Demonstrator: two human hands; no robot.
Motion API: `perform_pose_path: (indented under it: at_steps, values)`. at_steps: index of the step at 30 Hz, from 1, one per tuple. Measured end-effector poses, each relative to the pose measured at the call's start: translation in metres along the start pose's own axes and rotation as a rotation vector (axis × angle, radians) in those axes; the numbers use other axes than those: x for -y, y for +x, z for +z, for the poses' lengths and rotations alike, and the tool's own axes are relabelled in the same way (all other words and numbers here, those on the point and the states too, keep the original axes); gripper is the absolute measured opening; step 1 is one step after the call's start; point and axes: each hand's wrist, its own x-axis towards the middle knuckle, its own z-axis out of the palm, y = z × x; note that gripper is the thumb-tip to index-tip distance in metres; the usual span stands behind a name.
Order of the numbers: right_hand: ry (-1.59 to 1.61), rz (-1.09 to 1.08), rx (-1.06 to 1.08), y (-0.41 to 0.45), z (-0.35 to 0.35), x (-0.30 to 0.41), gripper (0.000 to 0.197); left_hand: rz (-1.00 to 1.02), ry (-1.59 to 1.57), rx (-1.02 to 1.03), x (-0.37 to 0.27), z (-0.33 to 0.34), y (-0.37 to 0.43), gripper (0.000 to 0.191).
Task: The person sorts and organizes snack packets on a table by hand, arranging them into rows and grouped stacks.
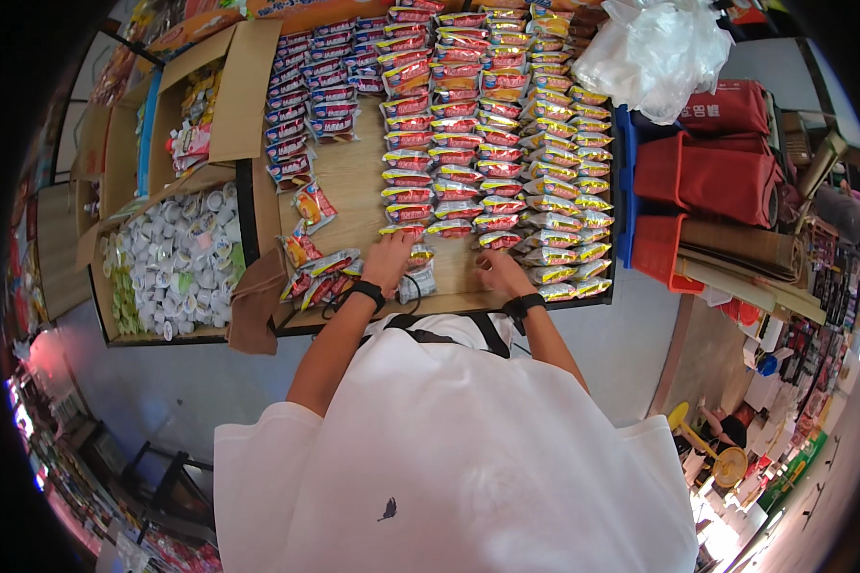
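My left hand (389, 259) reaches over a wooden display bin (344, 175), its fingertips at the lowest red-and-yellow snack packet (402, 230) of one upright row. Whether it grips that packet cannot be told. My right hand (503, 273) is just below the bottom packet (498, 241) of another row, fingers curled, with no object visible in it. Several rows of similar packets stand edge-on across the bin, and purple-and-red packets (287, 150) fill the left rows. Looser packets (322, 276) lie in a heap left of my left hand. A silvery packet (417, 281) lies between my hands.
To the left are a bin of small white cups (186, 251), a brown cloth (256, 304) over its corner and an open cardboard box (244, 93). Clear plastic bags (659, 54) lie at the back right. Red crates (656, 251) stand right of the bin. A person (724, 426) is far off at right.
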Motion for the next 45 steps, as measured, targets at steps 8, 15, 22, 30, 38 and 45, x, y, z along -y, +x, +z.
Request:
perform_pose_path:
  at_steps: [8, 15, 22, 30, 38, 45]
  values:
    - [-0.298, -0.427, 0.203, 0.012, 0.029, 0.066, 0.021, -0.055, 0.011, -0.019, 0.006, -0.015, -0.004, 0.039]
    - [-0.438, -0.56, 0.129, 0.012, 0.07, 0.093, 0.032, -0.054, -0.147, -0.023, 0.02, -0.003, -0.008, 0.025]
    - [-0.473, -0.446, 0.209, 0.03, 0.077, 0.081, 0.035, -0.042, -0.217, -0.02, 0.014, -0.01, -0.009, 0.019]
    - [-0.098, -0.516, 0.283, -0.002, 0.01, 0.077, 0.038, -0.035, -0.332, 0.123, 0.021, -0.035, -0.015, 0.027]
    - [0.585, -0.382, 0.421, -0.033, -0.042, 0.089, 0.037, 0.114, -0.873, 0.369, 0.002, -0.058, -0.012, 0.047]
    - [1.268, -0.197, 0.291, -0.052, -0.052, 0.11, 0.03, 0.041, -1.371, 0.57, -0.027, -0.08, -0.018, 0.05]
